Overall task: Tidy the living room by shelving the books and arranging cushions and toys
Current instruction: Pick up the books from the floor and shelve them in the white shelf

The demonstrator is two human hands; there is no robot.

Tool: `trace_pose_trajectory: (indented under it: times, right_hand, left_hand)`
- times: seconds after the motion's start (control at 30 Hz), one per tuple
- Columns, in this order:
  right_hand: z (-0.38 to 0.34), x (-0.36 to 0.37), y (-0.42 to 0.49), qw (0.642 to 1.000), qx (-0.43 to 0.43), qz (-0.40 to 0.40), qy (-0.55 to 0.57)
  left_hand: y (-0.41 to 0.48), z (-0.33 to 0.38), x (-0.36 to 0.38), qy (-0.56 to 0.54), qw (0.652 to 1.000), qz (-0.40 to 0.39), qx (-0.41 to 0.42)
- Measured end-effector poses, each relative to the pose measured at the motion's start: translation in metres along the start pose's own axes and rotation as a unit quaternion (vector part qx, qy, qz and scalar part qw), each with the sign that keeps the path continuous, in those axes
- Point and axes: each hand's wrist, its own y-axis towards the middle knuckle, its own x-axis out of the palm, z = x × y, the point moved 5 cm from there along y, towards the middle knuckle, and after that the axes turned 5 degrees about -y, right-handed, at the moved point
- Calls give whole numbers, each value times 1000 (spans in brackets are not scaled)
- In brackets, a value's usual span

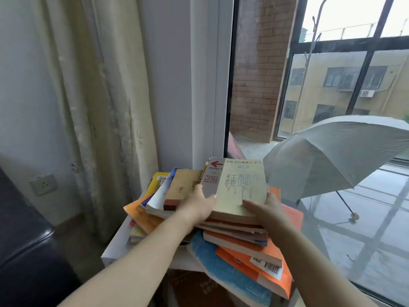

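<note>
A messy pile of books (234, 240) lies on a white stand (115, 244) in the window corner. On top rests a cream book (241, 185) with large characters and a red arrow on its cover. My left hand (197, 204) grips the cream book's left edge, thumb on the cover. My right hand (265, 207) holds its near right corner, thumb laid across the cover. Orange books (254, 251) and a blue one (223, 267) jut out lower in the pile. To the left, yellow and brown books (177, 187) lean fanned out.
A cream curtain (99, 107) hangs at the left beside a wall socket (43, 184). A dark leather sofa (24, 247) fills the lower left. Behind the window glass (332, 85) an open grey umbrella (332, 156) rests on the wet balcony floor.
</note>
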Motion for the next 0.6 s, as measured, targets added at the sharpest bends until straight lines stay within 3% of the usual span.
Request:
trace_pose_trajectory:
  times: [0.1,0.3,0.53,0.6]
  right_hand:
    - [-5,0,-10,997,-59,34,-47]
    - [-4,8,-43,990,-138,-7,-38]
    - [-4,30,-71,970,-213,-76,-94]
    - [-3,37,-77,970,-213,-84,-76]
  left_hand:
    - [5,-8,-20,-116,992,30,-37]
    - [-7,-32,-22,-263,962,11,-72]
    - [-36,-78,-20,-522,851,50,-41]
    - [-49,-80,-29,-534,843,63,6]
